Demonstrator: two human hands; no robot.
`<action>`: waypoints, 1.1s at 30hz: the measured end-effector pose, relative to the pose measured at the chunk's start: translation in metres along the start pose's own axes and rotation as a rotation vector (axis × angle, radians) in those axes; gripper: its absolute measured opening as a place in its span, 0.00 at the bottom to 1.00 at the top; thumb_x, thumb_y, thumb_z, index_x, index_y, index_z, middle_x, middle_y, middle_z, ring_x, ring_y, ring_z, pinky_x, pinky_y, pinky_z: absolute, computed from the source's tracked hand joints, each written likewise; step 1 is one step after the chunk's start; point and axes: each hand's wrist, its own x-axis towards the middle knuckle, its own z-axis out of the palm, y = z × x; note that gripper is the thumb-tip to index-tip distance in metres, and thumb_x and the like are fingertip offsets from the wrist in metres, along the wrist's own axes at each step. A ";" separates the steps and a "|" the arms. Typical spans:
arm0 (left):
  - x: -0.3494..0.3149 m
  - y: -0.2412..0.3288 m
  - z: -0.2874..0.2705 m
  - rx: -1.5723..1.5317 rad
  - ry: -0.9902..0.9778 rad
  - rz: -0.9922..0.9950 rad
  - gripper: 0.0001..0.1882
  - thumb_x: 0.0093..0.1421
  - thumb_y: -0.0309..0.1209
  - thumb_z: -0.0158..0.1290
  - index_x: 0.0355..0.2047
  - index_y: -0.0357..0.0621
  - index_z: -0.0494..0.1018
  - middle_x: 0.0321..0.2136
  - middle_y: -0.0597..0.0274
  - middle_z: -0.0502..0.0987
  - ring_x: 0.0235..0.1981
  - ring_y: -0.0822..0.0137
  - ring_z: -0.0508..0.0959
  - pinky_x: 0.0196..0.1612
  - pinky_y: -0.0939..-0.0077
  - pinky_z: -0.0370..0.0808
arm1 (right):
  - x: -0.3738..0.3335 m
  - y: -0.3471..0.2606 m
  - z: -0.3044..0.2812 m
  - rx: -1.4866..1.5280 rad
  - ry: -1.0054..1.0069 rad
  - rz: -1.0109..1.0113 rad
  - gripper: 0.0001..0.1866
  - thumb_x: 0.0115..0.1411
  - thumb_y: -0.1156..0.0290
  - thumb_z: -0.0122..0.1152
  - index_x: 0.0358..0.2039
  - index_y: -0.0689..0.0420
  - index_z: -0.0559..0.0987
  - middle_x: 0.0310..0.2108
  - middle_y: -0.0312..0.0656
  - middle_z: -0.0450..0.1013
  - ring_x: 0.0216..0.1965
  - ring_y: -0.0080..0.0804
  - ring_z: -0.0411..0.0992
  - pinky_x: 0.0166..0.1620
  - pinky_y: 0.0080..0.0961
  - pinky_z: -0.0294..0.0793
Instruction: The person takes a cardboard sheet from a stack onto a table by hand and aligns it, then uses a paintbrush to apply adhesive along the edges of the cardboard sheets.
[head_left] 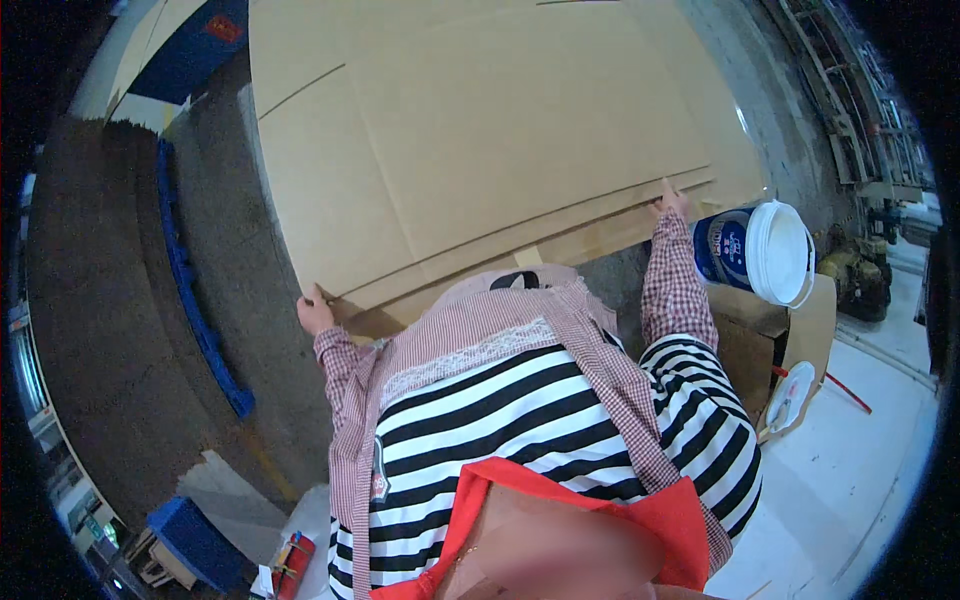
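Observation:
In front of me lies a large brown cardboard sheet (520, 110) with crease lines and slits, at the top of a stack of similar sheets whose layered edges show on the side near me. My left hand (317, 312) grips the near left corner, thumb on top and the other fingers partly hidden beneath. At the near right edge, my right hand (670, 200) is closed on the cardboard, its fingertips over the upper sheet's rim. The undersides of both grips are hidden.
A blue and white plastic bucket (780, 252) lies tipped beside my right forearm, above an opened cardboard box (740, 318). A white round object with red handles (791, 397) is close by. Blue edging (200, 300) runs along the left floor; racks (850, 100) stand far right.

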 end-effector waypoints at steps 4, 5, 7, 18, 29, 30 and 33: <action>0.021 -0.004 -0.029 -0.206 -0.283 0.072 0.25 0.55 0.46 0.47 0.38 0.31 0.69 0.34 0.48 0.74 0.35 0.58 0.74 0.38 0.68 0.68 | -0.006 -0.006 -0.006 0.433 -0.177 0.194 0.39 0.44 0.43 0.59 0.53 0.50 0.60 0.51 0.40 0.58 0.50 0.36 0.57 0.48 0.41 0.62; 0.026 -0.002 -0.036 -0.344 -0.319 -0.025 0.24 0.57 0.45 0.45 0.38 0.31 0.68 0.35 0.49 0.74 0.36 0.59 0.73 0.39 0.69 0.68 | -0.005 -0.008 -0.007 0.527 -0.219 0.227 0.40 0.43 0.41 0.59 0.53 0.50 0.61 0.51 0.37 0.58 0.53 0.37 0.53 0.50 0.44 0.59; 0.030 0.002 -0.047 -0.444 -0.330 0.030 0.23 0.59 0.43 0.41 0.38 0.30 0.68 0.35 0.50 0.74 0.37 0.59 0.73 0.39 0.68 0.68 | -0.002 -0.008 -0.009 0.614 -0.230 0.167 0.40 0.44 0.42 0.59 0.52 0.53 0.62 0.55 0.38 0.56 0.54 0.36 0.55 0.51 0.40 0.59; -0.028 0.026 -0.028 -0.006 -0.023 0.125 0.27 0.59 0.50 0.34 0.40 0.36 0.69 0.34 0.41 0.73 0.36 0.42 0.71 0.38 0.56 0.68 | 0.027 0.017 -0.015 0.438 -0.191 -0.069 0.31 0.46 0.52 0.63 0.44 0.62 0.69 0.36 0.39 0.70 0.32 0.31 0.70 0.32 0.29 0.70; -0.062 0.026 -0.029 -0.027 -0.011 0.024 0.26 0.59 0.48 0.36 0.42 0.37 0.68 0.38 0.41 0.70 0.42 0.45 0.69 0.43 0.62 0.67 | 0.029 0.031 -0.065 0.588 -0.501 -0.075 0.29 0.55 0.61 0.55 0.53 0.58 0.59 0.50 0.44 0.62 0.48 0.38 0.63 0.48 0.37 0.67; -0.055 0.031 -0.022 0.058 -0.020 0.057 0.26 0.59 0.48 0.36 0.41 0.37 0.69 0.38 0.41 0.71 0.41 0.45 0.70 0.42 0.62 0.67 | 0.037 0.018 -0.060 0.449 -0.478 -0.036 0.30 0.53 0.58 0.58 0.52 0.58 0.60 0.50 0.44 0.61 0.47 0.39 0.63 0.47 0.36 0.67; -0.039 0.046 -0.003 0.020 -0.044 0.102 0.25 0.59 0.48 0.35 0.38 0.36 0.70 0.34 0.40 0.72 0.36 0.47 0.71 0.39 0.59 0.67 | 0.051 -0.006 -0.036 0.354 -0.341 0.069 0.36 0.47 0.52 0.62 0.49 0.62 0.62 0.45 0.45 0.65 0.42 0.36 0.65 0.37 0.34 0.71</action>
